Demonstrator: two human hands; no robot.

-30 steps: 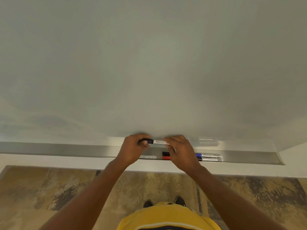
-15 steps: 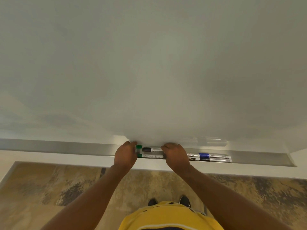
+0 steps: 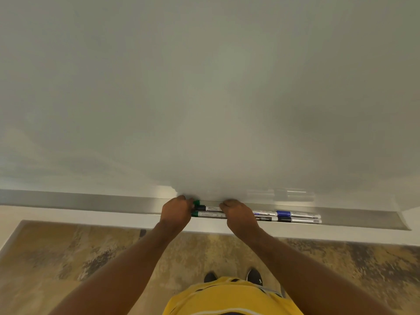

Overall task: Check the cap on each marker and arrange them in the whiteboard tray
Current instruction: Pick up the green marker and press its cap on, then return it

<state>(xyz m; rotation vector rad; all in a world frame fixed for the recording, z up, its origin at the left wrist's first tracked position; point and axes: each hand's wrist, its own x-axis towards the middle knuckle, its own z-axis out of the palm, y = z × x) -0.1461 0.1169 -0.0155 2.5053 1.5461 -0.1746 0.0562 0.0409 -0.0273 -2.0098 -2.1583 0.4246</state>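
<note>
1. head view: both hands are down in the whiteboard tray (image 3: 91, 202) at about 6 o'clock of the frame. the left hand (image 3: 176, 211) is curled over the green-capped ends of the markers (image 3: 210, 212); the right hand (image 3: 238, 215) is curled on their barrels.
2. this looks like the arranging step; next, the markers likely need squaring up against the blue marker (image 3: 297, 214) at 3 o'clock.
3. hidden: whether either hand actually grips, i cannot tell; the fingertips and the caps' seating are covered.
</note>
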